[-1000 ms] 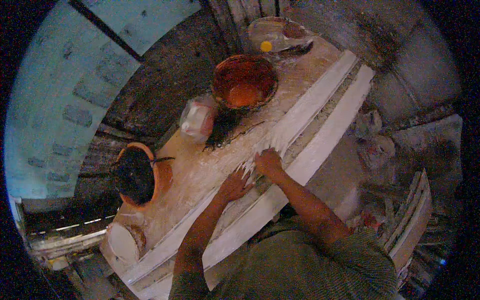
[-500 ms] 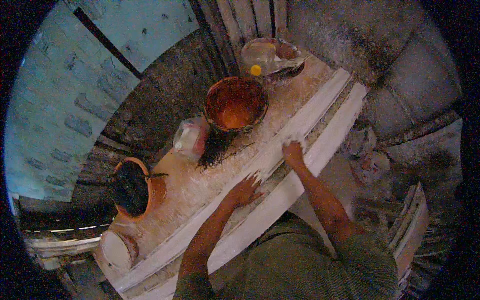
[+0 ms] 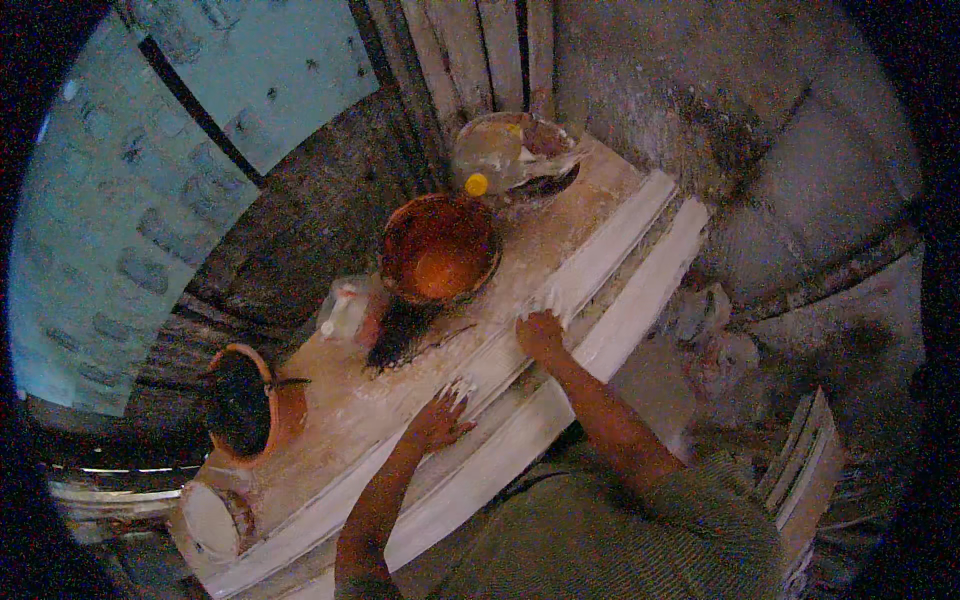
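A long pale moulding strip [image 3: 612, 238], coated in white, runs slantwise across the table. My left hand [image 3: 438, 420] lies on it with fingers stretched and apart, white stuff on the fingertips. Farther up the same strip, my right hand [image 3: 541, 333] is closed, knuckles up. A whitish patch shows around its fingers; whether it grips something there I cannot make out. Nearer my body a second white strip [image 3: 645, 300] lies parallel, passing under my forearms.
Beyond the strips stand a reddish-brown bucket [image 3: 440, 262], a clear plastic bottle [image 3: 487, 160] with a yellow cap, a crumpled plastic bag [image 3: 347, 308], and an orange-rimmed container [image 3: 287, 415] with a dark inside. A round white-topped tub [image 3: 211, 522] sits at the table's left end. More strips [image 3: 800, 470] lean at right.
The whole view has shifted, so the table sits lower and farther left. Both hands have slid slightly left along the strip. Their finger poses look the same.
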`<state>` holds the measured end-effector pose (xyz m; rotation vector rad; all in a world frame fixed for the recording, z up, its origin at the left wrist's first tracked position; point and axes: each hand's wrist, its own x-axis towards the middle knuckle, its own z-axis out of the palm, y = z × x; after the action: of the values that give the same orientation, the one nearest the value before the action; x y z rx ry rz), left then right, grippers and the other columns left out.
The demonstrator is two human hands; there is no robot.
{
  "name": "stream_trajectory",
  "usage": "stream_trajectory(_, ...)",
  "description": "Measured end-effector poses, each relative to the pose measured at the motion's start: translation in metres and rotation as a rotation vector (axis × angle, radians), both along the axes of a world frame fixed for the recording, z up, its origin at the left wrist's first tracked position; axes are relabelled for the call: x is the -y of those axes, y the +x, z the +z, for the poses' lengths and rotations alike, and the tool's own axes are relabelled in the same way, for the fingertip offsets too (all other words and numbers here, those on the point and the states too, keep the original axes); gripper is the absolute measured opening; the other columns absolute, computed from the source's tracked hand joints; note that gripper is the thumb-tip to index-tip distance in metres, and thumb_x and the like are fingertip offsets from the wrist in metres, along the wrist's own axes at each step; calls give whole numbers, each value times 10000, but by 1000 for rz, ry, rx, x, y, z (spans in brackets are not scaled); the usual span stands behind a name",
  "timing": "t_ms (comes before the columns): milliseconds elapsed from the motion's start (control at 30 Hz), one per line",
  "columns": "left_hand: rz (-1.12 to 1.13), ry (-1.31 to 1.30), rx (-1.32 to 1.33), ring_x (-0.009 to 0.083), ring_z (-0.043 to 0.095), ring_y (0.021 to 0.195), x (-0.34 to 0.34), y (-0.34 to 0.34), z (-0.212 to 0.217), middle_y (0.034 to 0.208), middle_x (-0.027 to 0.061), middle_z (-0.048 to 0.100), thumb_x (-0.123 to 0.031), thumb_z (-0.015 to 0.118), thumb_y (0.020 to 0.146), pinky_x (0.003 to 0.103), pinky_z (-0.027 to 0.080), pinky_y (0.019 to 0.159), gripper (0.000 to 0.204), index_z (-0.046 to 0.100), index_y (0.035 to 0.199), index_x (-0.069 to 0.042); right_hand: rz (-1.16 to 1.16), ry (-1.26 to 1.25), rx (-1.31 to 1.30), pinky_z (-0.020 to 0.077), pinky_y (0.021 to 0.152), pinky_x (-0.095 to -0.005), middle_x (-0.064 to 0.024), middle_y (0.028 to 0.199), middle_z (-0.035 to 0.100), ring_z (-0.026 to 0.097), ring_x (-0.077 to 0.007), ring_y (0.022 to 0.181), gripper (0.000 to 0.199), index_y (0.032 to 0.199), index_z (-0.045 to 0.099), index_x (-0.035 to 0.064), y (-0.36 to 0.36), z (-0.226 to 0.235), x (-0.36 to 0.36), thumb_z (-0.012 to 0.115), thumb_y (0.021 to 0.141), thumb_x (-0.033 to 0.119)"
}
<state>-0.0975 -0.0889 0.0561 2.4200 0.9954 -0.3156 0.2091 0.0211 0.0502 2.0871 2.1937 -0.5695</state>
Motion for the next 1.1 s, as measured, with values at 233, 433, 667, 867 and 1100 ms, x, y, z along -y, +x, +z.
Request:
stream_trajectory(233, 46, -6, 82, 440, 280, 1478, -85, 128, -21, 1591, 284, 285, -576, 462, 999, 478, 273, 1217, 776, 346, 1530, -23, -66, 216, 82, 540, 827, -574, -193, 988, 711, 685, -402, 898, 304, 1091, 690, 72, 240, -78, -143, 538, 907, 261)
stream_trajectory(433, 1, 104, 67, 424, 272, 1489, -153, 238, -57, 1584, 307, 283, -587, 409, 1016, 472, 241, 1230, 784, 368, 1509, 21, 25, 262, 123, 454, 955, -590, -269, 1055, 641, 590, -443, 1061, 363, 1123, 640, -13, 325, -62, -164, 543, 918, 271)
stream_trajectory(667, 54, 11, 16, 424, 258, 1493, -212, 349, -59, 1585, 308, 278, -581, 417, 1013, 468, 232, 1234, 798, 351, 1509, 42, 191, -105, -150, 551, 840, -545, -286, 1033, 674, 640, -438, 1011, 316, 1004, 701, -64, 244, -1, -110, 596, 864, 200)
stream_trajectory(867, -12, -7, 149, 416, 256, 1494, -266, 426, -39, 1595, 288, 277, -573, 421, 1013, 461, 241, 1233, 771, 404, 1487, 36, 102, 134, 107, 529, 860, -546, -221, 1064, 676, 642, -385, 989, 271, 965, 737, 39, 359, -69, -197, 574, 878, 238)
stream_trajectory(1100, -46, 102, 235, 410, 262, 1493, -224, 387, -13, 1602, 263, 282, -559, 444, 1015, 464, 263, 1224, 736, 453, 1462, 25, 46, 464, 240, 509, 790, -547, -191, 862, 665, 633, -395, 824, 212, 936, 680, 32, 475, -52, -272, 560, 878, 196)
